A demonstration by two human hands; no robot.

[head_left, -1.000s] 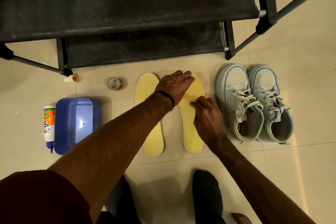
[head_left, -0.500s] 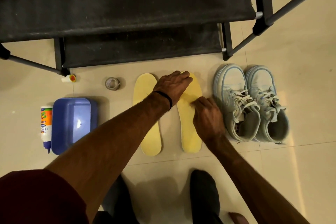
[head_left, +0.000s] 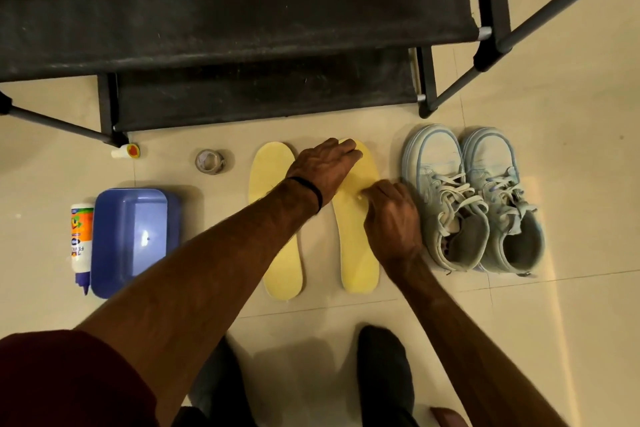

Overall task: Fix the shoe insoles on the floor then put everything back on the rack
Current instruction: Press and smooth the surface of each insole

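Note:
Two yellow insoles lie side by side on the floor tiles: the left insole (head_left: 277, 218) and the right insole (head_left: 358, 253). My left hand (head_left: 325, 166) reaches across and presses flat on the toe end of the right insole, fingers straight. My right hand (head_left: 391, 218) sits over the middle of the same insole with its fingers curled and the fingertips touching the surface near a small pale spot. Whether they pinch anything is hidden. A pair of pale blue sneakers (head_left: 446, 201) stands just right of the insoles. The black shoe rack (head_left: 242, 28) stands behind.
At the left are a glue bottle (head_left: 81, 243), a blue plastic tub (head_left: 128, 239), a roll of clear tape (head_left: 209, 161) and a small white tube with an orange cap (head_left: 126, 151). The rack's legs (head_left: 427, 87) stand near the sneakers. My feet (head_left: 384, 374) are just below the insoles.
Both hands stay on the right insole. The right hand's fingertips have shifted only slightly, and the view has drifted a little.

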